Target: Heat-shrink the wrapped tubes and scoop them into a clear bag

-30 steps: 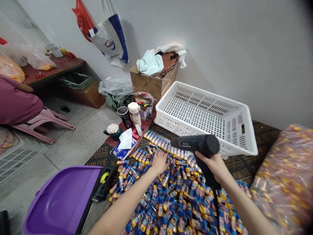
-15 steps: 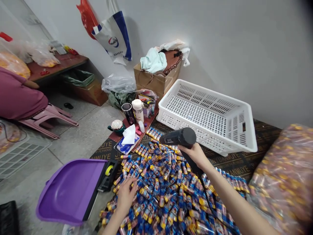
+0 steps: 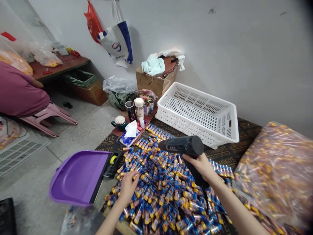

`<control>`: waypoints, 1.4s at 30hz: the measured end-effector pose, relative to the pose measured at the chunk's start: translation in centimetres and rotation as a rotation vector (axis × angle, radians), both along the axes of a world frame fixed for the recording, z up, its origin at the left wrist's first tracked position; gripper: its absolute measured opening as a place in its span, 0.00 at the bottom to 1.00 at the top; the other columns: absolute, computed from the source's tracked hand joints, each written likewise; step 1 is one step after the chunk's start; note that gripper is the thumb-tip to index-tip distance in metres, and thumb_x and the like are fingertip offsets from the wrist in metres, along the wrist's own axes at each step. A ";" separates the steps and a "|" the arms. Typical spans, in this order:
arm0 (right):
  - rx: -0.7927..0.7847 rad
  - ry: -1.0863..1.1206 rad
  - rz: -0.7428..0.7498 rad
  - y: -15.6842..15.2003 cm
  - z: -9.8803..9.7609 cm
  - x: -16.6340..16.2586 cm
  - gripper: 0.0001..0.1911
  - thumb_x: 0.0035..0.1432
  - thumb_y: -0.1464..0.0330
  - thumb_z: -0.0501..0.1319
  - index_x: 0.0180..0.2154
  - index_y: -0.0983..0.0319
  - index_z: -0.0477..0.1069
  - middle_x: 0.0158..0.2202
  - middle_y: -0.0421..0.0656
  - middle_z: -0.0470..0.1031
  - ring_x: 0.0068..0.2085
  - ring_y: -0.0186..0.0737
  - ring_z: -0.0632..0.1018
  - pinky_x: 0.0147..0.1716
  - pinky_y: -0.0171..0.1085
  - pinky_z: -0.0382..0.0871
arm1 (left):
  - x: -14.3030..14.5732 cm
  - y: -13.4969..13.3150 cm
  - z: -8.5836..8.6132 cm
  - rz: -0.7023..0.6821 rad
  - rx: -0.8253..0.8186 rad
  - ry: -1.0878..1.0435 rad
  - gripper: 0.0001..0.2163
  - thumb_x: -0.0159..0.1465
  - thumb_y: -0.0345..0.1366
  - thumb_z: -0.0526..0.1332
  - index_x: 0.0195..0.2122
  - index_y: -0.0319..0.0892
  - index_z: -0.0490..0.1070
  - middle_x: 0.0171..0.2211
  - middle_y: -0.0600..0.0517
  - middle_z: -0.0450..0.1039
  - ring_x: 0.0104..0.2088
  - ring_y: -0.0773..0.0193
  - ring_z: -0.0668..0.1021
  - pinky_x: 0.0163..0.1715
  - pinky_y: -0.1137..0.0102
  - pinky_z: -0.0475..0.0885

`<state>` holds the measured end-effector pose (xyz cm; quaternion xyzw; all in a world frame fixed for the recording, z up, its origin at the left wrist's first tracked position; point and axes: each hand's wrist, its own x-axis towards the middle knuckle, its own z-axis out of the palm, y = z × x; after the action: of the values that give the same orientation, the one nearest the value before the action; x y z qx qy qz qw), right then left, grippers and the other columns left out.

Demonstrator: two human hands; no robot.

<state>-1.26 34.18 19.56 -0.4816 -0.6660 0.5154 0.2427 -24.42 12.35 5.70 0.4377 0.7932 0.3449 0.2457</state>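
Note:
My right hand (image 3: 201, 165) grips the handle of a black heat gun (image 3: 182, 145), whose nozzle points left over a wide heap of small bottles (image 3: 168, 191). The bottles have yellow ends and shiny blue wraps. A dark cord hangs from the handle onto the heap. At the heap's left side, my left hand (image 3: 129, 184) is low among the bottles with its fingers curled together; what they hold, if anything, is hidden. A neat row of the same bottles (image 3: 158, 131) lies near the white crate, and another row (image 3: 222, 169) lies beyond my right wrist.
A white plastic crate (image 3: 195, 133) stands behind the heap. A full clear bag (image 3: 276, 173) lies at right. A purple dustpan (image 3: 75, 179) and a tape dispenser (image 3: 112, 164) are at left, near a mug (image 3: 119, 123) and tissues (image 3: 130, 130). A seated person (image 3: 22, 89) is at far left.
The view has shifted. My right hand has turned the heat gun so its handle shows below, and it sits slightly lower and farther right. My left hand's fingers are more closed.

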 end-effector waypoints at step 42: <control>-0.152 0.262 -0.450 -3.6 -2.0 38.2 0.24 0.36 0.58 0.70 0.35 0.64 0.74 0.29 0.45 0.79 0.32 0.50 0.78 0.33 0.47 0.74 | 27.3 -3.1 7.4 -0.225 -0.201 0.089 0.13 0.58 0.40 0.54 0.37 0.41 0.75 0.38 0.47 0.77 0.38 0.58 0.77 0.41 0.66 0.70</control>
<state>36.96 30.56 17.58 -0.5636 -0.4647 0.5548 0.3982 2.92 9.25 13.08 0.5118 0.7798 0.2143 0.2898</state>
